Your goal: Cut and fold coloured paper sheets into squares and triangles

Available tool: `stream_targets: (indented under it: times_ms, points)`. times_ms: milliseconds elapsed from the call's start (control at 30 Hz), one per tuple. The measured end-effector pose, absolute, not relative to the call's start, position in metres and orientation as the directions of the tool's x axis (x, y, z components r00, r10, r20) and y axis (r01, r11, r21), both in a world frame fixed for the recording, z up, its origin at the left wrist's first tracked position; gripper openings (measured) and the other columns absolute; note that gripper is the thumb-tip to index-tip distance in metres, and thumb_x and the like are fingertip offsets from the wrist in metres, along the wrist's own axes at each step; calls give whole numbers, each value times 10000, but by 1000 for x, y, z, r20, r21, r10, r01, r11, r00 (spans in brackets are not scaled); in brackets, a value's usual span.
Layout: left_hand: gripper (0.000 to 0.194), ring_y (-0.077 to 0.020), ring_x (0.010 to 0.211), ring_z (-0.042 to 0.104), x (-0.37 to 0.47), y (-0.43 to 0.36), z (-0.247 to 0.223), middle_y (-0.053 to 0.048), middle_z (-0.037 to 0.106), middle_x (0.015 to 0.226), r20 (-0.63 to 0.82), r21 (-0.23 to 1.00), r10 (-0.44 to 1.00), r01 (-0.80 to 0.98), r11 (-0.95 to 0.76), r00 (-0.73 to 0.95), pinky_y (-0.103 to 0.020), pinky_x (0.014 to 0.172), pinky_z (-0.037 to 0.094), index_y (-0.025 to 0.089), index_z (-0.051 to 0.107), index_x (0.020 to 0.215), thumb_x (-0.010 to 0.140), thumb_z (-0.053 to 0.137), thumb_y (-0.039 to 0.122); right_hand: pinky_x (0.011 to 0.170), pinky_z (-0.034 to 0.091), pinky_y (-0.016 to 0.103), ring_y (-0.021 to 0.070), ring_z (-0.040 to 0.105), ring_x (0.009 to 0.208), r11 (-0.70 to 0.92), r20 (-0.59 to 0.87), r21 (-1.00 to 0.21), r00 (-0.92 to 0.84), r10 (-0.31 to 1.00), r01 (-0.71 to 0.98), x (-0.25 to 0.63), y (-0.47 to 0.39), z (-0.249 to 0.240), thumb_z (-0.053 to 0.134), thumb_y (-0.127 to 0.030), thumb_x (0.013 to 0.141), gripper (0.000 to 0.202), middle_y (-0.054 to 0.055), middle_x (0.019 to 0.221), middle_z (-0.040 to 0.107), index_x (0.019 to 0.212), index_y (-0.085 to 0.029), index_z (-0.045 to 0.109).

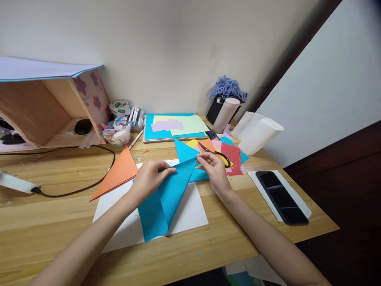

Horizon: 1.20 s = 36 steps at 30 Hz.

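A: Holding what?

B: A bright blue folded sheet of paper [175, 188], raised at a slant above a plain white sheet of paper [193, 210], near the front edge of the wooden desk [59, 222].

A: Gripped how?

B: Pinched along the upper edge between thumb and fingers of the left hand [150, 176]; pinched also at the upper right corner, fingertips together, by the right hand [216, 171].

A: Likely to handle how?

B: Probably light, thin, easily creased or bent. Best taken by edges and corners, gently, judging by the loose, broad face below.

A: And around?

B: Leftward, note an orange folded paper triangle [119, 174], overlapping the white sheet's left side. Beyond the right hand, find black-handled scissors [216, 152] among coloured paper scraps [230, 153]. Toward the desk's right edge, see a black phone [281, 196].
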<state>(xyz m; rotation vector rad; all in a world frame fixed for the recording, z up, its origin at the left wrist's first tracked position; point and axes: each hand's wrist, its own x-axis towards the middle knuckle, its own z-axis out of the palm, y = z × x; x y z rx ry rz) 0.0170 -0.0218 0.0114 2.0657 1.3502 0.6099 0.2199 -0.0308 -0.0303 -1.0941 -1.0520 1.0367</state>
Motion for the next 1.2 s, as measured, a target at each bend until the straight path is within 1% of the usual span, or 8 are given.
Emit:
stream_targets:
  times_ms: [267,400,533,633,733,933,1033,1200]
  points:
    - [331,-141,614,550,18,-22,11,-4,656,677,48,691,915,648,-321,401,-231,522,318,192,652,695,798,450,435,599,494,234,111,550,674,149,125,-982,184,975,-119,221,-31,-31,608,-334,725,201,3,756,578,860,-184,598]
    - [329,-147,637,557,20,-24,10,-6,663,704,77,681,904,640,-356,421,-225,529,321,197,643,696,803,448,441,562,460,217,97,537,601,65,58,-992,69,996,-112,218,-33,-31,675,-306,666,345,-38,655,562,980,-210,569]
    - [327,-153,648,555,22,-26,10,-11,657,705,111,621,891,670,-407,439,-226,535,321,198,617,683,811,439,440,537,463,237,120,562,569,-46,-45,-992,-4,999,-121,215,-34,-34,735,-317,582,307,-16,628,601,806,-163,593]
    - [313,-157,663,559,22,-24,11,-11,656,721,118,594,883,681,-430,454,-231,557,332,204,612,705,822,424,426,491,465,241,115,550,486,-53,-54,-990,1,999,-132,215,-32,-36,663,-392,660,259,-15,542,581,676,-153,566]
    - [308,-161,675,560,21,-22,11,-13,657,738,114,602,876,669,-436,469,-237,578,345,206,617,722,821,423,424,468,469,240,112,542,453,-32,-28,-987,-29,999,-159,216,-31,-37,553,-442,750,330,-12,504,564,585,-160,509]
    - [334,-169,670,559,20,-18,8,-29,653,726,105,634,866,638,-437,489,-245,594,357,197,628,724,814,416,439,474,480,229,111,545,460,8,3,-996,59,998,-88,219,-31,-32,606,-419,711,264,-21,512,559,700,-157,574]
    - [345,-170,665,559,20,-19,7,-27,652,721,101,641,871,639,-426,480,-245,594,355,196,618,704,812,412,450,475,484,233,108,540,455,3,-6,-996,98,995,-87,219,-31,-30,595,-440,714,289,-19,507,555,651,-162,550]
    - [333,-168,652,550,19,-19,7,-29,650,713,107,642,894,656,-397,435,-241,569,338,188,599,687,812,413,434,525,513,276,139,592,510,-157,-140,-985,-194,971,-76,213,-34,-32,675,-444,624,326,-17,541,591,663,-161,518]
